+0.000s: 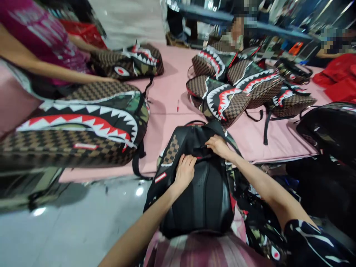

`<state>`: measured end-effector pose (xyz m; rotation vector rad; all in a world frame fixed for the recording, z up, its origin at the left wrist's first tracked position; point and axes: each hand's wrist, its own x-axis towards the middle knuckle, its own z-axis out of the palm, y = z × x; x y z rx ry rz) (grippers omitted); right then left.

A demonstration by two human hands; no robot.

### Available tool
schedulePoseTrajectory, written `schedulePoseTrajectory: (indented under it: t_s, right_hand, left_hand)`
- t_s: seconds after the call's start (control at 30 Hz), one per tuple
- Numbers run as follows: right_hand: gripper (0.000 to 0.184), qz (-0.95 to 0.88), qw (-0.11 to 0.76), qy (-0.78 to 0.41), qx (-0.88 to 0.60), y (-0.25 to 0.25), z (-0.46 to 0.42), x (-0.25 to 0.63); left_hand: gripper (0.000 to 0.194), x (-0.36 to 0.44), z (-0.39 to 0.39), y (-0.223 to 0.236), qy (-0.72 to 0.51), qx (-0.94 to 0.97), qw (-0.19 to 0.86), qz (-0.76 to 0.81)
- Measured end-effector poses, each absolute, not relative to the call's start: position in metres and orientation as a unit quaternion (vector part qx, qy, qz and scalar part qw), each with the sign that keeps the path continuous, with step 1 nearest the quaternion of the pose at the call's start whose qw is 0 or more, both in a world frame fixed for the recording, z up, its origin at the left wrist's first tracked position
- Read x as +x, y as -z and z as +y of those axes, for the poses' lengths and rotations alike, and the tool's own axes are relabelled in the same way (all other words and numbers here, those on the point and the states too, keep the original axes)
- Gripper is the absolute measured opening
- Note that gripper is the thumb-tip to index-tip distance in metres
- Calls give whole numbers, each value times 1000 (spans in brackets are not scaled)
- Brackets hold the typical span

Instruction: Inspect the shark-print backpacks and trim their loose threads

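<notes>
A black backpack (200,200) rests against my lap and the table's near edge, its padded back panel facing me. Checkered brown patches and a small red-and-white label show on its left strap. My left hand (185,171) has its fingers curled over the black material at the upper left of the panel, beside a bit of red. Higher and to the right, my right hand (219,147) pinches a fold of black fabric near the top. What lies under the fingertips is hidden.
A pink-covered table (167,129) carries several shark-mouth backpacks (219,96) at the far right. Another large backpack (83,126) lies at left, by a co-worker's arm (55,66). A small red item (178,107) sits mid-table. Red fabric (336,78) and black bags (328,129) are at right.
</notes>
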<state>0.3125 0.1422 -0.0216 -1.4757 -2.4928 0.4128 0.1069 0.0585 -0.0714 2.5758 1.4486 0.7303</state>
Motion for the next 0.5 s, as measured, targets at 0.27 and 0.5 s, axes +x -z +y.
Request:
schedulePoseTrajectory:
  t_s: [0.27,0.5]
  right_hand:
    - [20,-879,102,-88,-457,29,142,314]
    - [23,-919,42,-39,-391,29,152,296]
  left_hand:
    - [39,105,55,81,-243,830,79,495]
    - [41,106,57,82,-246,827,94,496]
